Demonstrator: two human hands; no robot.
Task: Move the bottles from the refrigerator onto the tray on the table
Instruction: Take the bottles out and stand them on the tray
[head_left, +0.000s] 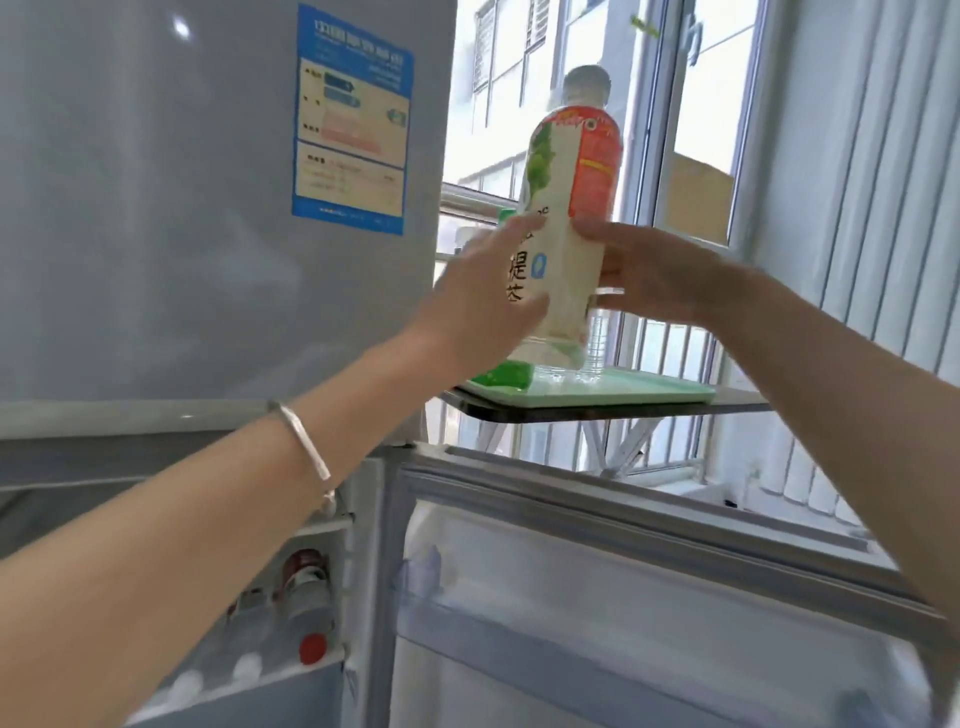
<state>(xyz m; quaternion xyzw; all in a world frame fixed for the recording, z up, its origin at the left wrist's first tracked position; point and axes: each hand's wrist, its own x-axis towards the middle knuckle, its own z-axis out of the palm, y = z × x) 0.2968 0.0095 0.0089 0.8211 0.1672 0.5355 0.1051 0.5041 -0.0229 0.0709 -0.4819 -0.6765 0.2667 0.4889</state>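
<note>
I see the bottle (566, 208) upright at the left end of the tray (649, 391), by the counter's (623, 410) near edge. Can't tell if its base touches. Right hand (660, 275) grips its right side. Left hand (483, 296) lies flat against its left side, fingers straight. Spare bottles (306, 587) sit in the fridge (156, 234).

Clear plastic bottle (566, 208), glossy label; glossy grey refrigerator (156, 208); smooth mint plastic tray (649, 391).
</note>
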